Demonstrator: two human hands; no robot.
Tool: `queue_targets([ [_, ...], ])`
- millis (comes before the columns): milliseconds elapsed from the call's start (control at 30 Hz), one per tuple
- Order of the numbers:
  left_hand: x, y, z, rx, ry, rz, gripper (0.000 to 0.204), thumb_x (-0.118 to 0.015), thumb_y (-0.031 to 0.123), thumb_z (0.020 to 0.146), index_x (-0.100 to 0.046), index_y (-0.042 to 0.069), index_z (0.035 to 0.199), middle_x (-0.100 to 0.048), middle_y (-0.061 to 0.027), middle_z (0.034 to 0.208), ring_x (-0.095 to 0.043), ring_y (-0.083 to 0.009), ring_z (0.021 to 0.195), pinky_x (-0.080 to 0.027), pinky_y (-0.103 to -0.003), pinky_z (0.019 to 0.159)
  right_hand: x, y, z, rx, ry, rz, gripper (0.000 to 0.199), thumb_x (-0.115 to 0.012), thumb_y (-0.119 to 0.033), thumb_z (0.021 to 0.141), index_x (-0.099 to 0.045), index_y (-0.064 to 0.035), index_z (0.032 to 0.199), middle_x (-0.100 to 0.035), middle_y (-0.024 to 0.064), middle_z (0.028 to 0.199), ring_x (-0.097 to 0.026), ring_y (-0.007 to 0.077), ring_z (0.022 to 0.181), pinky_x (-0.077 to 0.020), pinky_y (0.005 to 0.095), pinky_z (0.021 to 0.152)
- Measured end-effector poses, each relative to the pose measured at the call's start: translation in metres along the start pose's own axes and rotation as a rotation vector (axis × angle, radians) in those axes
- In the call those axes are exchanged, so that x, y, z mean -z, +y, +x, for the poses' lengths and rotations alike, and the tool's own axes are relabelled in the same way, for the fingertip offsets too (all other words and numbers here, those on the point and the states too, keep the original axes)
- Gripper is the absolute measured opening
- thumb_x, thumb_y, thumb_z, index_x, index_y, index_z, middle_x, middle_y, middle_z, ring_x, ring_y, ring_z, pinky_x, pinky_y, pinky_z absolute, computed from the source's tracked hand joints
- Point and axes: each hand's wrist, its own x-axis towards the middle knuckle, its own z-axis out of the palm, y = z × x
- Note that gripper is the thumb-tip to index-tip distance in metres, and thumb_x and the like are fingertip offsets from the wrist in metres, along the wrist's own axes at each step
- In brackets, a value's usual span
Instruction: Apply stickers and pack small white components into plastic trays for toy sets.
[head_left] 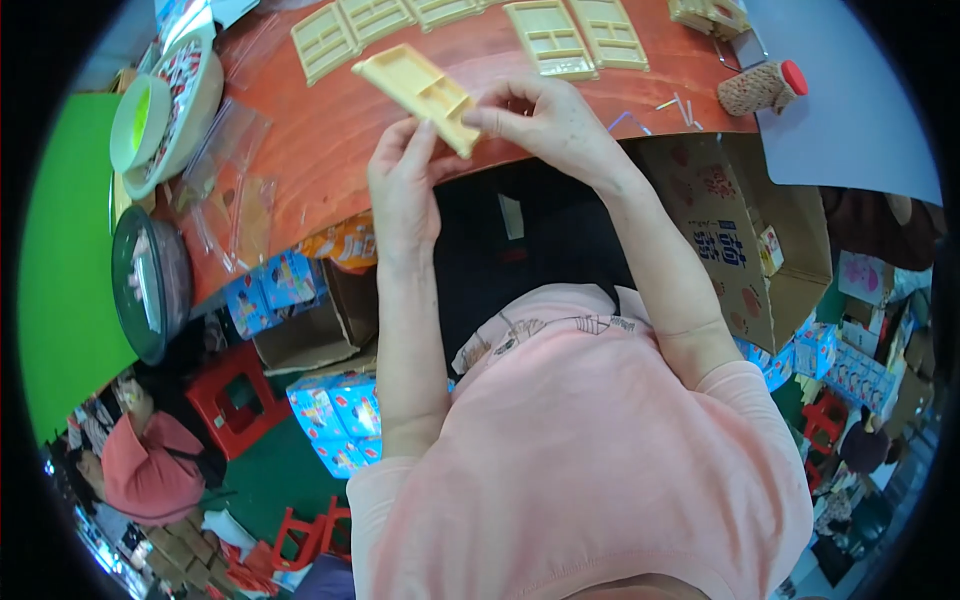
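A small pale-yellow compartment tray [408,82] is held up at a tilt over the near part of the red table [310,140]. My left hand [408,165] pinches its near edge between thumb and fingers. At its right end, the thumb and fingers of my right hand [535,120] grip the same tray. Beyond my hands, several like trays lie along the far side of the table, a left group [325,45] and a right pair [553,42]. More yellow pieces [712,14] are stacked at the far right.
At left stand a white basin [207,105] of small red-and-white pieces, a smaller bowl [138,122] and clear bags [228,140]. A red-capped jar [755,90] and thin sticks [684,108] lie at right. An open carton [730,240] sits below the table edge.
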Motion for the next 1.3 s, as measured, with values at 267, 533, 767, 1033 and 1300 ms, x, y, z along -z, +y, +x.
queue_targets([
  [267,0.002,0.004,-0.007,-0.006,0.013,-0.040,0.015,-0.064,0.011,0.095,-0.066,-0.003,0.100,-0.070,-0.0102,0.092,-0.069,-0.0152,0.073,-0.058,-0.026,0.064,-0.020,0.001,-0.008,0.018,-0.157,-0.037,0.022,-0.067,-0.020,0.093,-0.069,0.0017,0.095,-0.065,0.0016,0.085,-0.057,0.0078,0.079,-0.0473,0.0250,0.072],
  [533,0.014,-0.001,-0.010,0.023,-0.002,-0.132,0.015,-0.063,0.010,0.095,-0.066,-0.003,0.101,-0.070,-0.0103,0.088,-0.067,-0.0150,0.073,-0.056,-0.026,0.067,-0.035,0.007,-0.013,-0.015,-0.153,0.032,0.022,-0.065,-0.020,0.095,-0.067,0.0019,0.097,-0.065,0.0009,0.085,-0.059,0.0069,0.080,-0.0492,0.0243,0.074],
  [767,0.010,0.002,-0.020,-0.017,-0.003,-0.037,0.014,-0.063,0.010,0.095,-0.067,-0.003,0.100,-0.069,-0.0089,0.083,-0.064,-0.0140,0.069,-0.053,-0.025,0.068,-0.033,0.002,-0.013,-0.050,-0.224,0.115,0.021,-0.067,-0.018,0.094,-0.068,0.0019,0.097,-0.066,0.0012,0.082,-0.060,0.0061,0.077,-0.0504,0.0231,0.073],
  [1033,0.018,0.001,-0.010,-0.032,-0.024,-0.211,0.015,-0.061,0.013,0.097,-0.064,-0.001,0.104,-0.069,-0.0087,0.095,-0.065,-0.0154,0.084,-0.053,-0.030,0.077,-0.033,0.010,-0.008,-0.088,-0.150,0.358,0.024,-0.067,-0.023,0.095,-0.070,0.0004,0.098,-0.067,0.0001,0.084,-0.059,0.0046,0.077,-0.0488,0.0217,0.071],
  [1300,0.054,0.017,0.002,-0.127,0.166,0.020,0.019,-0.054,0.018,0.102,-0.053,0.001,0.111,-0.065,-0.0115,0.103,-0.066,-0.0188,0.091,-0.057,-0.036,0.075,-0.027,0.014,0.024,-0.043,0.039,-0.372,0.029,-0.065,-0.028,0.084,-0.067,0.0003,0.079,-0.067,0.0107,0.072,-0.064,0.0197,0.069,-0.0496,0.0341,0.065],
])
